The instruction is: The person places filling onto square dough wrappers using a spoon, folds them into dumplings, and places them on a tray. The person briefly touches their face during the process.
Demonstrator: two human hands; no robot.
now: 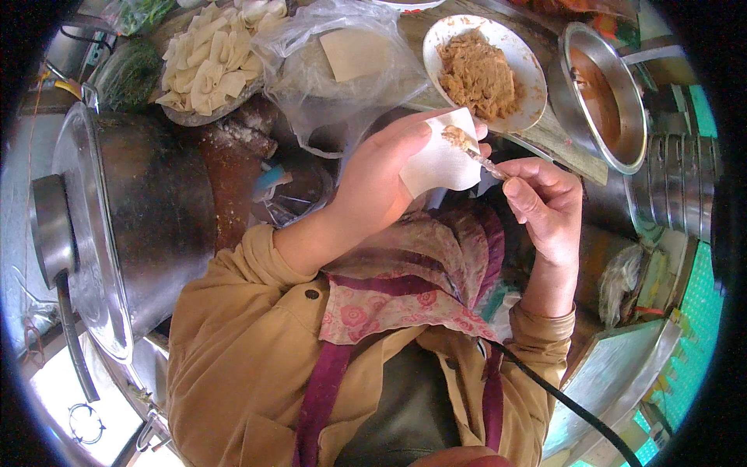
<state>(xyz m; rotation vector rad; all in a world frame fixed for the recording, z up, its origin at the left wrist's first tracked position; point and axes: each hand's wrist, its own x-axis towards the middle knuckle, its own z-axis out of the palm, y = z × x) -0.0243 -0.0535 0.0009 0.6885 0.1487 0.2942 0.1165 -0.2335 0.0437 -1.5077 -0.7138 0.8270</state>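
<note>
My left hand [382, 166] holds a square dough wrapper [440, 160], its thumb on one edge and fingertips showing past the far side. A small dab of minced filling [456, 137] lies on the wrapper near its upper corner. Between thumb and fingers of my right hand [543, 201] is a thin stick-like spreader [487, 164], its tip at the filling. Beyond the hands, a white oval plate [534, 76] bears a mound of filling [478, 73]. More square wrappers [356, 53] lie on a clear plastic bag [297, 76]. Folded wrapper pieces [210, 64] are heaped at the upper left.
A steel bowl of reddish-brown liquid [601, 99] stands at the upper right, above stacked steel containers [671, 181]. A large dark pot [157, 216] with a shiny lid occupies the left side. Bagged greens [128, 73] lie at the upper left. A black cord [560, 394] crosses my right sleeve.
</note>
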